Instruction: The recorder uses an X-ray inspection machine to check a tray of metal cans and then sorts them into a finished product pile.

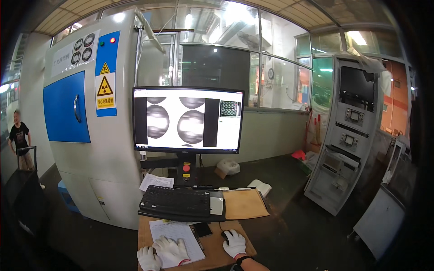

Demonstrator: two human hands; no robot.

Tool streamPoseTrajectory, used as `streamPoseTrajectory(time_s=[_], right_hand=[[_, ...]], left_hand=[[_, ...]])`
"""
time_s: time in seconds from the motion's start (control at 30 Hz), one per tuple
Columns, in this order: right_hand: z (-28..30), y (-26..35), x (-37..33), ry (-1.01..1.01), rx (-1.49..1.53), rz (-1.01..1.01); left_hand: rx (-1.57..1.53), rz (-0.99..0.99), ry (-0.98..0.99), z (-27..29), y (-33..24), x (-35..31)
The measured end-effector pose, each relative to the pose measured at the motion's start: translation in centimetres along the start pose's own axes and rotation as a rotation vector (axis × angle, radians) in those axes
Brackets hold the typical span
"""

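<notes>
My right hand (234,244), in a white knit glove, rests over a black computer mouse (224,235) with its fingers around it. At the lower left of the desk lies my left hand (148,259), also gloved in white. Its fingers lie loosely on the desk edge and hold nothing that I can see. Beside it a white glove with a red cuff (170,249) lies on written paper sheets (193,245); no forearm shows from it. The monitor (188,119) ahead displays grey images of round, banded shapes and a small thumbnail picture at its right.
Behind the mouse are a black keyboard (175,201), a brown folder (245,204) and a dark flat device (202,229). A red button (186,168) sits below the monitor. A large cabinet with a blue door (67,108) stands left, an instrument rack (343,140) right. A person (20,137) stands far left.
</notes>
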State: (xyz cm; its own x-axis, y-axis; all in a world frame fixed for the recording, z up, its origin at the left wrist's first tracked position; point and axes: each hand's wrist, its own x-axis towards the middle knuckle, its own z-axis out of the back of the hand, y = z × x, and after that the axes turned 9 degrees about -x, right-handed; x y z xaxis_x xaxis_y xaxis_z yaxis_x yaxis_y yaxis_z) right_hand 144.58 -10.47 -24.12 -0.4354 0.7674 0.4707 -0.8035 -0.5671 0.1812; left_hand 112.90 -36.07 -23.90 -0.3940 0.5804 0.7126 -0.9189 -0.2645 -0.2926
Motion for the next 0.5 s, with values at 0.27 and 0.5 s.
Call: streamPoseTrajectory(time_s=[0.27,0.5], right_hand=[[-0.56,-0.36,-0.01,-0.038,-0.034,0.001],[-0.13,0.11,-0.16,-0.086,-0.06,0.019]], left_hand=[[0.013,0.005,0.028,-0.16,0.03,-0.08],[0.011,-0.002,-0.025,-0.12,-0.24,-0.11]])
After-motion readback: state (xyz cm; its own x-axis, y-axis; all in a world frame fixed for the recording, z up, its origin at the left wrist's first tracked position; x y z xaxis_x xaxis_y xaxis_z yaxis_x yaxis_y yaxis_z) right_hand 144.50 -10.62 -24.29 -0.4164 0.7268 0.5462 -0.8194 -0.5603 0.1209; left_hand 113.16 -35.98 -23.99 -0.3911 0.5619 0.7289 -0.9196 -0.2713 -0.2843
